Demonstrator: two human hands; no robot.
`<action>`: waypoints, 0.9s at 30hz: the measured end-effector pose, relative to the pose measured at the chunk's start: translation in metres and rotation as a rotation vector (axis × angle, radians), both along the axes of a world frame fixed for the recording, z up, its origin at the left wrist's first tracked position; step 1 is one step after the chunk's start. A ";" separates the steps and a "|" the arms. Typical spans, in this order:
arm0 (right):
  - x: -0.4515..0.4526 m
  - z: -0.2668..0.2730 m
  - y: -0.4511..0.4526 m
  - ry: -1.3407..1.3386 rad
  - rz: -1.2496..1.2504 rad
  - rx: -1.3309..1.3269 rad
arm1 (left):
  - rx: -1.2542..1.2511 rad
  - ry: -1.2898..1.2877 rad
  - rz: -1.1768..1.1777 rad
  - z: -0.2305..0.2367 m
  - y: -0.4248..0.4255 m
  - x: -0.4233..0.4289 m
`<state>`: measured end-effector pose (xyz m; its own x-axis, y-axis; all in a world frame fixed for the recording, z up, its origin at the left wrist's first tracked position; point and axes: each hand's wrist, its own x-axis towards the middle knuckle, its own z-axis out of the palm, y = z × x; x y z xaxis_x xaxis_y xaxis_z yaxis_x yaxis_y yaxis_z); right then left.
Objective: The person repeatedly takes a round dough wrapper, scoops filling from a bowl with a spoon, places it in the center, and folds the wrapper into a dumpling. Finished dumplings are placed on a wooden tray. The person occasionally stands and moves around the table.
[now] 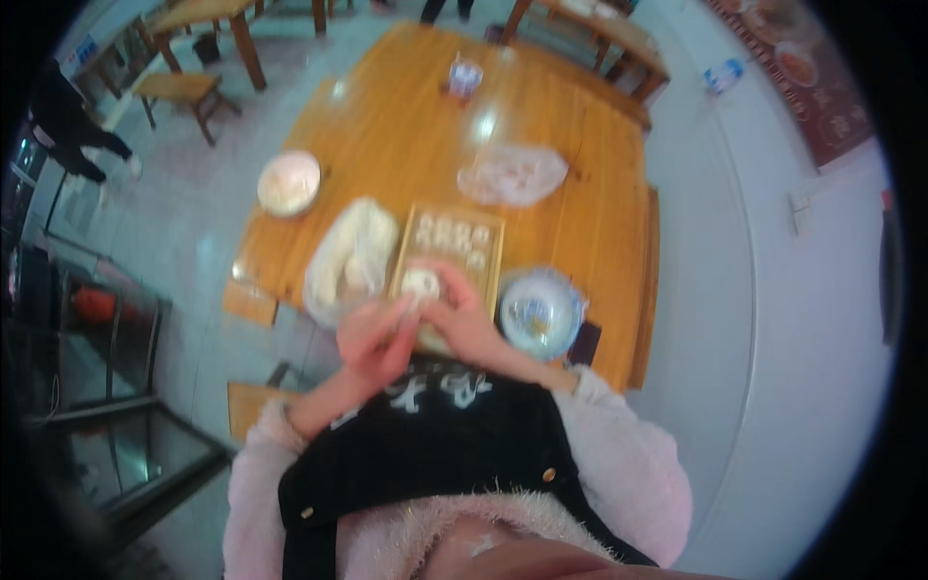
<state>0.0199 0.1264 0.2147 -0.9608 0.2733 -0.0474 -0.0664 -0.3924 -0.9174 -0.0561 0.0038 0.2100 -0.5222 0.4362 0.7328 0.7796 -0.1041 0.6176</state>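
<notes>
My left hand [377, 337] and my right hand [464, 319] meet over the near end of a wooden tray [499, 254], fingers bent around one small white piece of dough [420, 281]. Several small round white dumplings or dough pieces [444, 232] lie in rows at the tray's far end. Left of the tray is a clear plastic bag [355, 254] with pale dough-like contents. A blue and white bowl [542, 312] with a little yellowish food stands to the right. Blur hides the exact finger contacts.
A white bowl [288, 183] stands near the wooden table's left edge [250, 239]. Farther back lie a crumpled plastic bag [513, 175] and a small blue-white container [465, 76]. A dark flat object [584, 344] lies beside the blue and white bowl. A person [72, 130] is at far left.
</notes>
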 end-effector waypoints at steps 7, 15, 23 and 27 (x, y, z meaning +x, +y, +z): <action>0.013 -0.015 -0.007 -0.040 0.038 -0.244 | -0.023 -0.298 -0.089 -0.027 -0.008 0.019; 0.025 -0.043 -0.002 -0.297 0.153 -0.367 | 0.075 -1.191 -0.212 -0.060 -0.022 0.041; 0.033 -0.058 0.033 -0.460 0.221 -0.483 | -0.036 -1.463 -0.240 -0.068 -0.012 0.040; 0.035 -0.076 0.047 -0.539 0.302 -0.307 | -0.145 -1.627 -0.315 -0.080 -0.004 0.036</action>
